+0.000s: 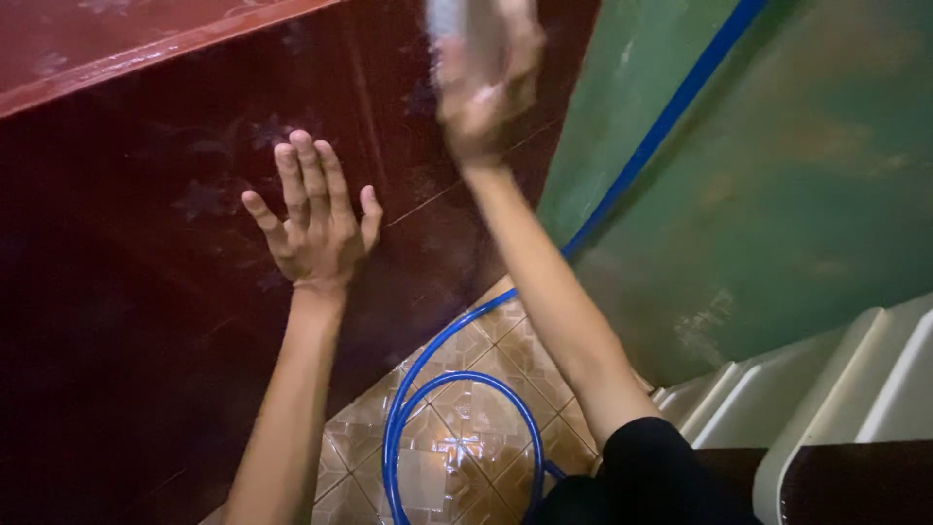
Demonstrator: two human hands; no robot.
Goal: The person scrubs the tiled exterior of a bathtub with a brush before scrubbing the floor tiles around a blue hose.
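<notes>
The left hand point(316, 219) lies flat and empty on the dark red wall point(146, 292). At 12 o'clock, the right hand point(486, 83) grips a blurry pale thing point(457, 21). It might slip if wet.

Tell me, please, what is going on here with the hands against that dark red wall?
A person leans toward a dark red tiled wall. The left hand lies flat against the tiles with its fingers spread. The right hand is raised higher on the same wall, blurred, and grips a pale object too blurred to identify. Below, a blue hose loops across the patterned floor tiles, beside a green wall and a white plastic piece.
</notes>
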